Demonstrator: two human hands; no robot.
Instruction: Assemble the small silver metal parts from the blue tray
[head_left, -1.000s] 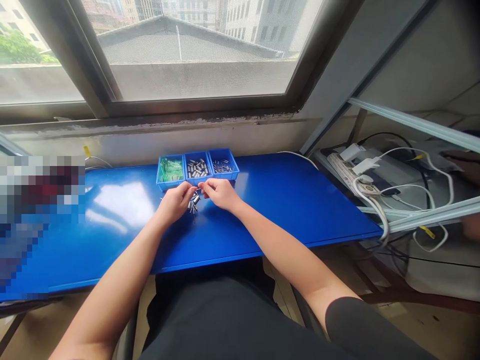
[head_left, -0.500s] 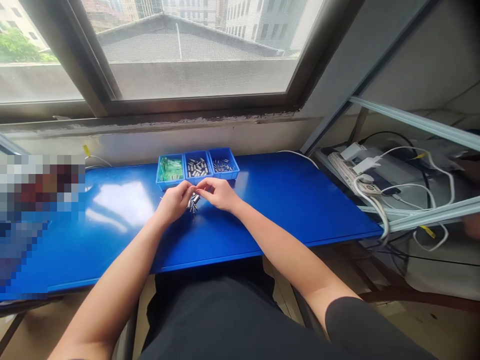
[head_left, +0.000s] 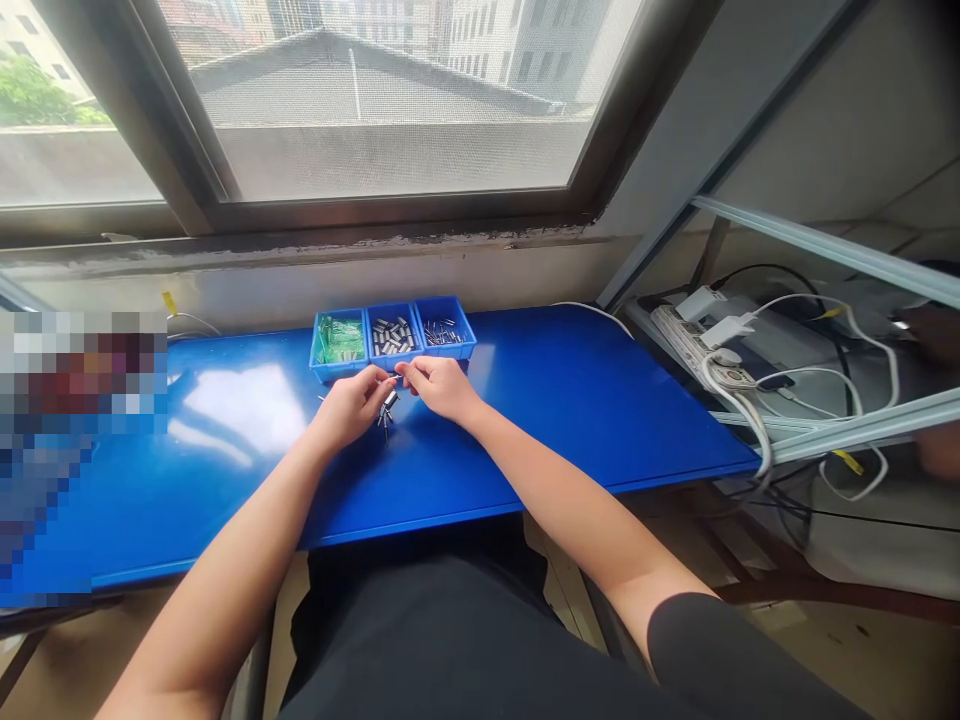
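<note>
Head view: 3 blue bins in a row on blue table [head_left: 562,400]. Left bin [head_left: 336,370]: green parts. Middle bin [head_left: 388,309]: silver cylinders. Right bin [head_left: 460,350]: thin pins. 2 hands just before bins: left hand [head_left: 351,406] and right hand [head_left: 442,386], fingertips pinched on 1 tiny metal piece [head_left: 394,376] between them, above 1 loose pile [head_left: 386,410] of metal parts.

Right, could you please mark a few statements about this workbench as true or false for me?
Three blue bins stand side by side on the blue table. True.
The left bin holds green parts. True.
Both hands are inside the bins. False: the left hand and right hand meet in front of them, over a small pile of metal parts.
A socket strip lies on the table. False: the power strip lies beyond its right edge.
</note>
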